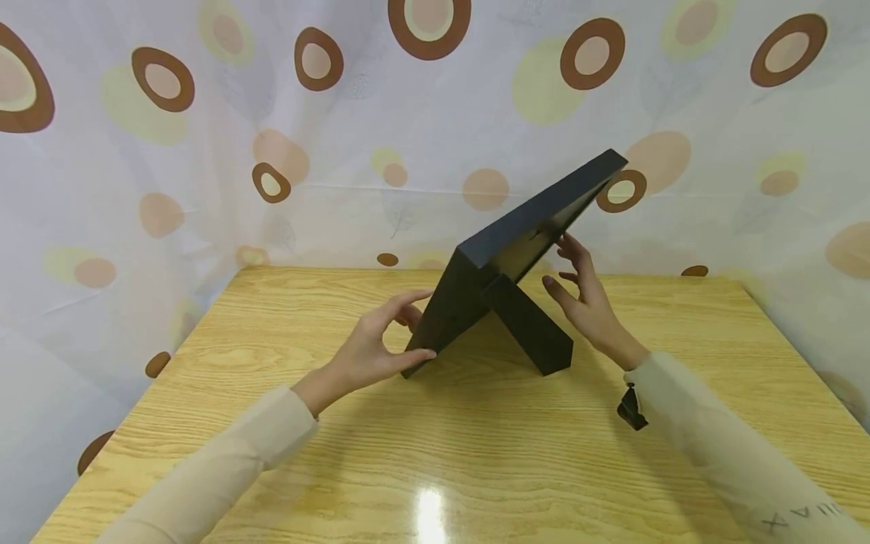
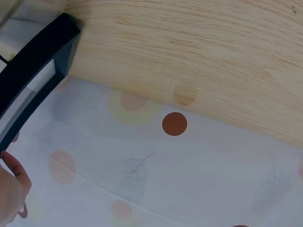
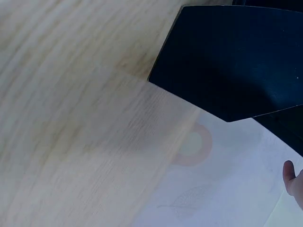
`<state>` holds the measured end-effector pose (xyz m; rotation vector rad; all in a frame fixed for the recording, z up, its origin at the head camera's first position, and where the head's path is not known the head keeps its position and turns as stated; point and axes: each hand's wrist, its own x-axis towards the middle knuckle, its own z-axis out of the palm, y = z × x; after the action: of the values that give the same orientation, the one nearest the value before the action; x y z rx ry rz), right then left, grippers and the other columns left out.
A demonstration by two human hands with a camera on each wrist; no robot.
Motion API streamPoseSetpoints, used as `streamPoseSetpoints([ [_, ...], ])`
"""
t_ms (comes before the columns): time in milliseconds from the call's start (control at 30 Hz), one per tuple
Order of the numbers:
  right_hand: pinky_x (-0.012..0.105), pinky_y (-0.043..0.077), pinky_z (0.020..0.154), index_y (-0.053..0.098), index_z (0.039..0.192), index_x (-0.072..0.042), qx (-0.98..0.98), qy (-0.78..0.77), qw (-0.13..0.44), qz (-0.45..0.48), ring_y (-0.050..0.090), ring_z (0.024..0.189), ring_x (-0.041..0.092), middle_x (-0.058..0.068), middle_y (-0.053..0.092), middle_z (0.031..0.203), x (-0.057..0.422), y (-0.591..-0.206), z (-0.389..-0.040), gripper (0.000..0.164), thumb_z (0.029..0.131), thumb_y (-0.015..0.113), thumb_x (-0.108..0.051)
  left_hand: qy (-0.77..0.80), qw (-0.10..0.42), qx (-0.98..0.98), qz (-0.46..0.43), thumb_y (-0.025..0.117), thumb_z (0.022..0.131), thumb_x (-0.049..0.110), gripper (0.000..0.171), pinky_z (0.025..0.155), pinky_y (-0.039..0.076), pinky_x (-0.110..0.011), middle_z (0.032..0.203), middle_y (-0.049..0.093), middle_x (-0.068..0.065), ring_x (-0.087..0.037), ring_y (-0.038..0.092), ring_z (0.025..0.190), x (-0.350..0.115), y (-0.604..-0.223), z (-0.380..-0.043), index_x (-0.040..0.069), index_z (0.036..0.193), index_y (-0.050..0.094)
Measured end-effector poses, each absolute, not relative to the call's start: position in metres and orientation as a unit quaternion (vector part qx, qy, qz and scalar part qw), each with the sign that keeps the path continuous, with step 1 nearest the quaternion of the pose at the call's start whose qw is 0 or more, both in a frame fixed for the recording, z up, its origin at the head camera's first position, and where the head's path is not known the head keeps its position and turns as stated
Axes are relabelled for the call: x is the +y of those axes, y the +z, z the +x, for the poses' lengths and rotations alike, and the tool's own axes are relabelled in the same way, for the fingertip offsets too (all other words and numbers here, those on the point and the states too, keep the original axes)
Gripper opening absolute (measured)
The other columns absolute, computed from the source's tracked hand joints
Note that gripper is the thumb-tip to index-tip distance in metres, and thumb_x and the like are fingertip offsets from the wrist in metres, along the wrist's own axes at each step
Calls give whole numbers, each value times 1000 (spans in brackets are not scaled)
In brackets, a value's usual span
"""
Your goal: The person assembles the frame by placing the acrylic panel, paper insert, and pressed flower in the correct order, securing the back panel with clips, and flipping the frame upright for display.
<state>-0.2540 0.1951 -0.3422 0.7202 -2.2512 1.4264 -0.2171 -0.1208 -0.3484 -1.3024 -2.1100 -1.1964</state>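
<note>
A black picture frame (image 1: 445, 302) stands tilted back on the table, its back facing right. Its black stand leg (image 1: 530, 329) is swung out and meets the tabletop. My left hand (image 1: 367, 340) grips the near left edge between thumb and fingers. In the left wrist view, part of the frame's front border (image 2: 38, 56) and pale inner panel shows beside that hand (image 2: 12, 189). Behind the frame, my right hand (image 1: 587, 306) has its fingers spread and loosely bent; the fingertips are close to the back, contact unclear. The right wrist view shows the stand leg (image 3: 222, 61) large, with a fingertip (image 3: 288, 175) at the edge.
The light wood table (image 1: 340, 461) reaches back to a white curtain (image 1: 326, 227) printed with brown, peach and yellow circles. Curtain also hangs along both sides. A small black item (image 1: 632, 408) hangs at my right cuff.
</note>
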Motion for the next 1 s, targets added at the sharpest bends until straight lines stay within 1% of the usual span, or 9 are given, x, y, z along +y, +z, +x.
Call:
streamPoseSetpoints([
  [100, 54, 29, 99, 13, 147, -11, -802, 508, 180, 257, 25, 132, 34, 13, 20, 149, 199, -348, -264, 66, 92, 48, -1, -428, 183, -748, -473, 79, 70, 11, 73, 74, 49, -30, 84, 62, -3, -11, 59, 78, -117, -347, -214, 3, 132, 42],
  [233, 53, 28, 100, 15, 146, -14, -795, 519, 168, 264, 25, 133, 31, 9, 21, 150, 199, -348, -270, 65, 92, 48, -3, -421, 174, -750, -480, 79, 70, 13, 72, 75, 49, -27, 83, 60, 0, -7, 56, 78, -112, -346, -211, 3, 132, 42],
  [400, 38, 31, 98, 15, 146, -10, -796, 521, 158, 264, 26, 132, 30, 11, 22, 149, 196, -344, -269, 63, 92, 47, -1, -409, 167, -750, -493, 79, 71, 16, 74, 75, 49, -23, 85, 58, 2, -6, 54, 79, -108, -345, -208, 5, 133, 40],
  [467, 39, 30, 98, 15, 146, -7, -798, 521, 153, 262, 26, 131, 32, 14, 22, 148, 197, -343, -269, 62, 92, 46, 0, -407, 165, -749, -496, 79, 71, 17, 75, 75, 49, -22, 85, 57, 2, -6, 54, 79, -107, -345, -207, 5, 134, 39],
  [633, 54, 27, 98, 12, 146, -7, -800, 521, 155, 254, 25, 131, 35, 16, 21, 148, 199, -342, -270, 62, 93, 44, -1, -407, 159, -750, -497, 79, 71, 17, 76, 74, 49, -22, 86, 57, 1, -6, 54, 79, -108, -345, -207, 5, 135, 39],
  [700, 53, 28, 99, 13, 145, -7, -795, 528, 171, 245, 25, 131, 34, 15, 21, 148, 198, -336, -265, 60, 94, 44, -3, -408, 149, -753, -494, 79, 71, 18, 77, 74, 49, -22, 87, 57, 1, -7, 54, 80, -110, -346, -207, 7, 135, 38],
  [800, 44, 31, 101, 16, 144, -6, -781, 546, 208, 223, 27, 130, 31, 14, 22, 147, 192, -316, -250, 57, 94, 42, -4, -404, 127, -765, -486, 78, 72, 18, 76, 76, 50, -24, 89, 58, 0, -8, 56, 82, -114, -348, -207, 6, 135, 38],
  [933, 31, 31, 100, 21, 142, -4, -754, 551, 286, 215, 28, 130, 25, 13, 24, 145, 182, -286, -227, 53, 93, 40, -4, -390, 86, -789, -466, 77, 74, 19, 74, 78, 49, -28, 93, 59, 0, -10, 58, 86, -121, -351, -207, 7, 135, 38],
  [1000, 28, 30, 99, 23, 141, -3, -743, 537, 329, 227, 30, 128, 21, 14, 27, 142, 178, -275, -219, 52, 92, 41, -4, -387, 65, -800, -454, 76, 75, 18, 72, 79, 49, -30, 94, 60, 0, -11, 58, 88, -123, -352, -207, 8, 135, 38],
])
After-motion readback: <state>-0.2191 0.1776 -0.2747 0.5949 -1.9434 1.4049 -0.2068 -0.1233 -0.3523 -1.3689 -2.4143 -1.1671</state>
